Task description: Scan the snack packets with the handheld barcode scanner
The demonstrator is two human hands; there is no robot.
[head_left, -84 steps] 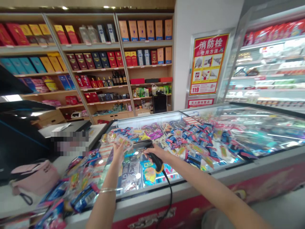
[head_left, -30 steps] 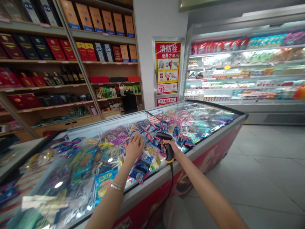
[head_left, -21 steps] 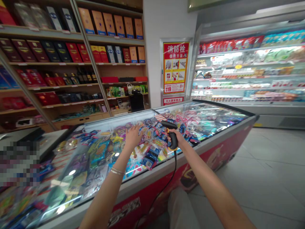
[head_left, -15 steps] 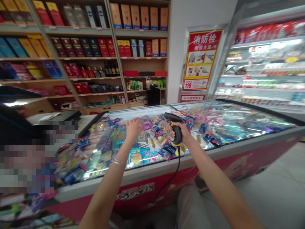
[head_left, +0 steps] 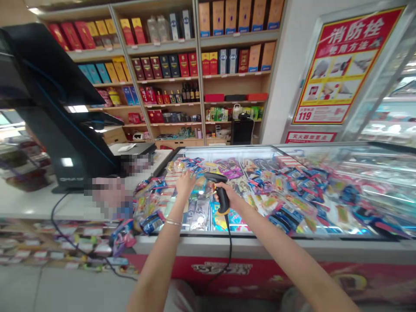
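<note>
My right hand (head_left: 226,194) is wrapped round the grip of a black and yellow handheld barcode scanner (head_left: 223,200). The scanner's head points left, towards my left hand, and its cord hangs down over the freezer's front. My left hand (head_left: 186,183), with a bracelet at the wrist, is over the left part of the glass-topped chest freezer (head_left: 227,243). Its fingers look bent together beside a clear packet (head_left: 200,186); what they grip is hard to make out. Many small blue, pink and clear snack packets (head_left: 286,219) lie on the glass, mostly to the right of the scanner.
A black checkout terminal (head_left: 69,130) stands on the white counter (head_left: 32,203) at the left, its cable hanging down. More packets (head_left: 151,223) lie at the freezer's left end. Shelves (head_left: 172,80) of boxes and bottles line the back wall, beside a red and yellow sign (head_left: 347,69).
The view has turned left, bringing the terminal into sight. Both hands have shifted left over the freezer, the scanner still in my right hand. My left fingers, stretched out before, now look bent.
</note>
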